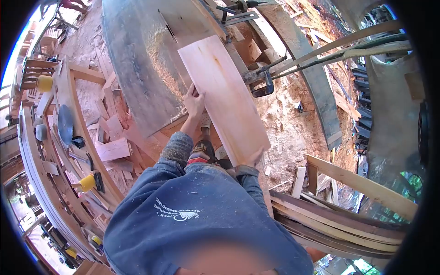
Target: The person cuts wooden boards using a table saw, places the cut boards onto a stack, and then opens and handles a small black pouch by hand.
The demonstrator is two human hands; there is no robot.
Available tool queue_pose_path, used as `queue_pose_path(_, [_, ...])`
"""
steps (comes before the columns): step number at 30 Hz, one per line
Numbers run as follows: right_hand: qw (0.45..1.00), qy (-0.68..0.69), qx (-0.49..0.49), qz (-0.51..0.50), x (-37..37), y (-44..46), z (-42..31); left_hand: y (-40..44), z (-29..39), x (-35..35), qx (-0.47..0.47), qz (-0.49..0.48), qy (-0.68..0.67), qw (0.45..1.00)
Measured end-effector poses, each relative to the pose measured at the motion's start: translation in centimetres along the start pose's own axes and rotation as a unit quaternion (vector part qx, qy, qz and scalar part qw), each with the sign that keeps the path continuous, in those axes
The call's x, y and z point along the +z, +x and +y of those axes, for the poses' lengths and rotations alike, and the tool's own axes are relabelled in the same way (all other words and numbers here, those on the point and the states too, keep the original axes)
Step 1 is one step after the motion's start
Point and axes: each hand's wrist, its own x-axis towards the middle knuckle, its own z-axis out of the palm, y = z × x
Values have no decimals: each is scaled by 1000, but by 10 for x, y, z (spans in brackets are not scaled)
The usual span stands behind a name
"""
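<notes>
A wide, pale wooden board (224, 96) lies with its far end on a grey metal table (137, 68), next to a thin blade slot. My left hand (194, 101) is at the board's left edge, its thumb and fingers closed on that edge. Near the board's close end, my right hand (254, 159) holds the corner from the right side, with most of its fingers hidden beneath the wood. Sawdust (160, 66) is spread over the table to the left of the board.
A wooden fence (208, 18) runs along the table's far right. Belts (339, 50) cross at the upper right. Stacked planks (339, 220) stand at the lower right. Offcuts (114, 149) litter the floor at left, beside a wooden rack (78, 105) with a round blade (65, 124).
</notes>
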Motion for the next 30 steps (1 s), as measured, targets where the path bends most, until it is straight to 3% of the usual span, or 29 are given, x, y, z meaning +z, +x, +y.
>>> queue_pose_path(2, [998, 14, -19, -51, -15, 35, 18, 12, -4, 8, 6, 8, 13, 1000])
queue_pose_path(4, [999, -30, -28, -25, -20, 62, 32, 22, 7, 15, -8, 20, 88, 996])
queue_pose_path(7, [994, -94, -52, -20, 7, 70, 27, 59, -30, 25, 7, 37, -55, 998])
queue_pose_path(8, [991, -117, -60, -23, 24, 63, 21, 63, -22, 26, 5, 39, -44, 998])
queue_pose_path(14, [994, -99, -31, -18, 73, 49, -3, 88, -15, 33, -15, 74, -51, 996])
queue_pose_path(17, [988, -151, -28, -29, 46, 99, 16, 103, -28, 37, -28, 82, -48, 995])
queue_pose_path(23, [985, -171, 8, -14, 54, 88, 6, 99, -17, 37, -29, 81, -91, 992])
queue_pose_path(25, [985, -166, 35, 0, 88, 50, -12, 98, -14, 34, -38, 69, -132, 988])
queue_pose_path(30, [977, -203, 67, -26, 97, 55, -11, 117, -16, 31, -50, 94, -31, 994])
